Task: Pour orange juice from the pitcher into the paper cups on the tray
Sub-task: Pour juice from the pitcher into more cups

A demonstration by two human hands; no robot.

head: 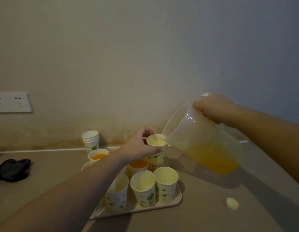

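Progress: pour under way, task roughly half done by my estimate. My right hand [214,108] is wrapped round the handle of the clear plastic pitcher [204,141], tipped spout-down toward my left hand [140,146]. Left hand fingers curl round a paper cup [156,149], gripping it near the rim, right under the spout. Cannot tell whether this cup is lifted clear of the tray [178,198] or only steadied on it.

Contents: pitcher holds orange juice pooled in its lower side, about a third full. Two filled cups [98,154] show orange just beyond and below my left wrist. Three empty cups [143,186] stand on the tray edge nearest me, below the left forearm; other cups are partly hidden by that arm.

A stack of spare cups [90,139] sits on the counter [212,215] beyond my left hand. Small yellow cap [232,203] lies below my right forearm.
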